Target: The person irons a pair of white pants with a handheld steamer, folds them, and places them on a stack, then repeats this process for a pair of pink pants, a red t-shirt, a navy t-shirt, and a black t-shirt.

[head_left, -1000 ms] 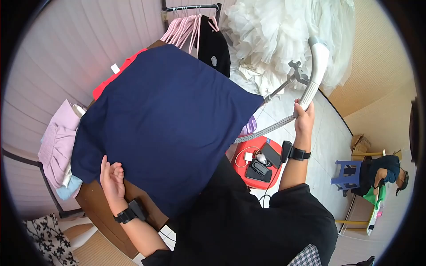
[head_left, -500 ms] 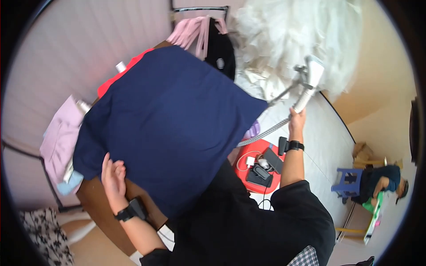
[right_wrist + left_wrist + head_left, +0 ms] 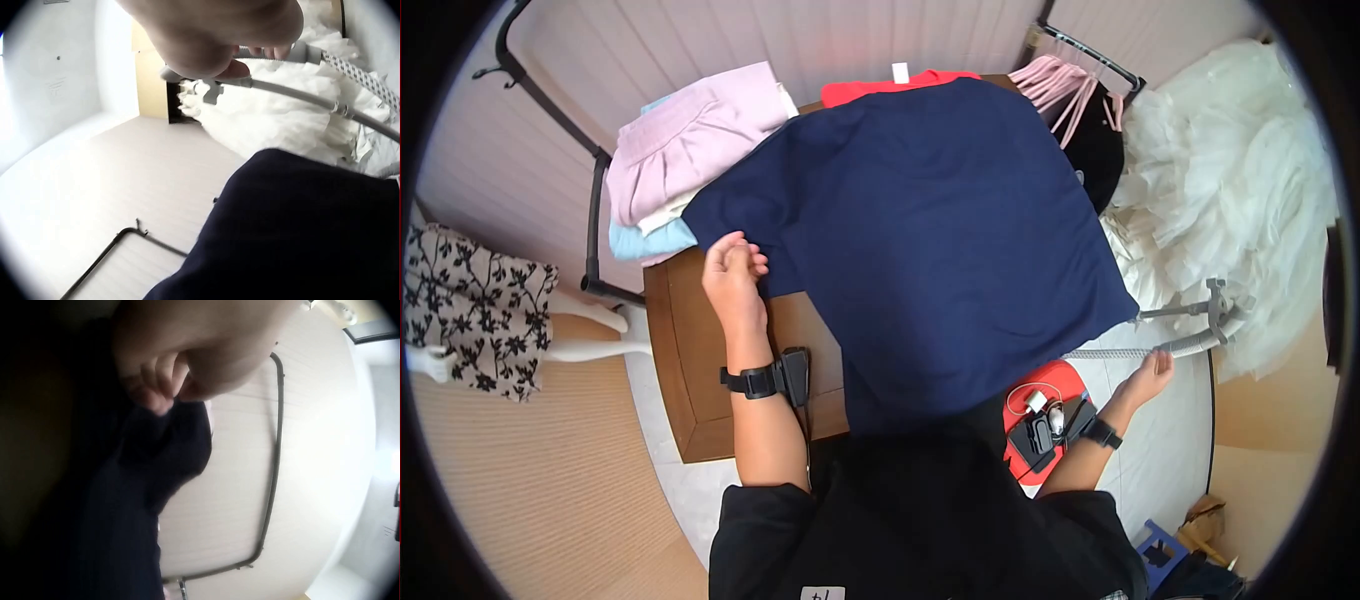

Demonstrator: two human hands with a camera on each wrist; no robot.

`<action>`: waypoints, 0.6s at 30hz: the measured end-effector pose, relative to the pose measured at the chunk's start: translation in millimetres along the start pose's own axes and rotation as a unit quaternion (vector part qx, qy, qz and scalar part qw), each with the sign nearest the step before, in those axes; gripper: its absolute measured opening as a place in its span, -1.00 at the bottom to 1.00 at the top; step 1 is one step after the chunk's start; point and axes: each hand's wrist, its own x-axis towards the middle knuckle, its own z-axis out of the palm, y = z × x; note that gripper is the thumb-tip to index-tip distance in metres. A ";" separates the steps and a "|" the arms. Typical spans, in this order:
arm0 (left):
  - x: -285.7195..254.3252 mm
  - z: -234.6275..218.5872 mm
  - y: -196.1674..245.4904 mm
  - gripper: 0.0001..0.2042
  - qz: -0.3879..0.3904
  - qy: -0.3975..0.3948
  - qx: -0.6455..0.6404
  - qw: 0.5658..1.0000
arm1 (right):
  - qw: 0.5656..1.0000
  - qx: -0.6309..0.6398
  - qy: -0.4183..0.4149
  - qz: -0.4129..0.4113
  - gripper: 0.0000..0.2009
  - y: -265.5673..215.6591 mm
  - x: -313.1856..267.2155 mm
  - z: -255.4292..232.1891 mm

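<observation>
The right hand (image 3: 1148, 377) reaches low beside the red stool (image 3: 1068, 385), fingers loosely curled around the garment steamer hose (image 3: 1120, 352). The left hand (image 3: 732, 272) pinches the sleeve edge of the navy T-shirt (image 3: 940, 230), which lies spread over the wooden table (image 3: 690, 370). Beyond lie folded pink clothes (image 3: 685, 140) and a white tulle dress (image 3: 1230, 190).

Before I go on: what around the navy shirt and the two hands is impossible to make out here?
- Steamer head: tiny near the head view's right edge; in the right wrist view the right hand covers it.
- Left hand grip on the navy shirt: the left wrist view is dark and blurred, so the pinched part is unclear.
- Table top: mostly under the shirt.
- Items on the red stool: too small.
</observation>
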 end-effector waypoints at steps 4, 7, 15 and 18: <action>28.1 -38.7 -16.4 -0.64 0.136 0.176 0.216 0.951 | 0.983 0.072 -0.150 0.076 -0.72 -71.6 -68.0 37.3; 32.7 -47.2 -15.4 -0.44 0.133 0.185 0.376 0.898 | 0.931 0.098 -0.343 0.077 -0.79 -109.2 -107.5 63.1; 13.8 -24.9 13.1 -0.69 -0.034 0.005 0.523 0.852 | 0.775 0.029 -0.630 0.050 -0.87 -175.0 -179.4 106.1; 20.1 -36.5 5.6 -0.89 0.053 0.057 0.125 0.989 | 0.759 0.004 -0.649 0.042 -0.86 -159.6 -177.3 107.5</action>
